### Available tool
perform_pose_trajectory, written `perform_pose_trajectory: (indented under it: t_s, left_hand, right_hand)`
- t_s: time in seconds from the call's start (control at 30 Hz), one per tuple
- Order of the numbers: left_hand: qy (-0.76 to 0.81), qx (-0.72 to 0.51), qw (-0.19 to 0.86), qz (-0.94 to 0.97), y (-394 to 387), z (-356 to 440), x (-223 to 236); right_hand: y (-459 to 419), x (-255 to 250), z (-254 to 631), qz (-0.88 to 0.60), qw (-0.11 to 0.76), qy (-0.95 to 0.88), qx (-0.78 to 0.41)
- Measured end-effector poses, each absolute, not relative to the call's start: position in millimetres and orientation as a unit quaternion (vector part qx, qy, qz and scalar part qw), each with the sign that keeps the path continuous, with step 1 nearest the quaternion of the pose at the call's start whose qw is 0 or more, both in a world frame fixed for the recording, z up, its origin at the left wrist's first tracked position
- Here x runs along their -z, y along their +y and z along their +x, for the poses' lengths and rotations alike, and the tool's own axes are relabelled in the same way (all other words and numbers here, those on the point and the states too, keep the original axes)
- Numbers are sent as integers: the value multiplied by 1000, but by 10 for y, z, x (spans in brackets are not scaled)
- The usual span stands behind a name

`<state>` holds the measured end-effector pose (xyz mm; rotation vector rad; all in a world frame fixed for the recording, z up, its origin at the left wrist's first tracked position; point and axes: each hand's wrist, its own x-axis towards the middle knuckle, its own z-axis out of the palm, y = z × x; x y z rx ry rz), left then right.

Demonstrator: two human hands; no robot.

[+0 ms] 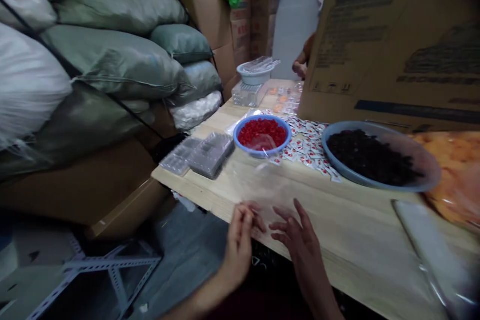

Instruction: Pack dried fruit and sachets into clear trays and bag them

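My left hand (pixel 242 232) is at the table's front edge, its fingers curled together in a pinch. A faint, see-through plastic film (pixel 260 180) rises from it over the tabletop; blur hides its exact shape. Just to the right, my right hand (pixel 298 235) has its fingers spread apart, close to the film and holding nothing that I can make out. Beyond the hands stands a blue bowl (pixel 237 141) of small red pieces (pixel 258 130), with a clear piece of plastic lying on them. Stacked clear plastic trays (pixel 212 155) lie to its left.
Small printed sachets (pixel 309 147) are spread beside a wide basin (pixel 333 172) of dark pieces. An orange-filled bag (pixel 457 175) and a white rectangular object (pixel 431 245) lie right. A large cardboard box (pixel 375 45) stands behind; another person's hand (pixel 300 67) shows past it. Sacks (pixel 112 60) are piled left.
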<state>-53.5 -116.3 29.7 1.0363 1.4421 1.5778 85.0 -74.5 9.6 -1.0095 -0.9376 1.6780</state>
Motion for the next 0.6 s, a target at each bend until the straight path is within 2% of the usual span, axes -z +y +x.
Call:
perform_pose_trajectory:
  t_s: [0.13, 0.2, 0.27, 0.3, 0.37, 0.43, 0.5, 0.6]
  left_hand:
    - [534, -361, 497, 581, -1160, -484, -293]
    - [480, -214, 506, 684, -958, -789, -465]
    - [475, -167, 500, 705, -607, -1133, -652]
    - [510, -192, 467, 696, -377, -1278, -725]
    - [610, -259, 301, 685, 167, -1475, -799]
    - [689, -213, 139, 679, 754, -1548, -767]
    - [715, -180, 106, 667, 1283, -1536, -659]
    - [732, -140, 111, 657, 1816, -1469, -457]
  right_hand:
    - [-456, 155, 1313, -509, 509, -352, -599]
    - [-334, 314, 1639, -546, 499, -380, -555]
    - [-264, 442, 1890, -574, 473, -420, -519]
    - [-249, 489, 1969, -586, 457, -440, -504]
    - [-247, 551, 2039, -599, 425, -486, -473]
    - [-264, 575, 2047, -603, 397, -539, -434]
    - [-276, 555, 2069, -610, 370, -587, -384]
    - [-240, 404, 2216, -622, 341, -630, -315]
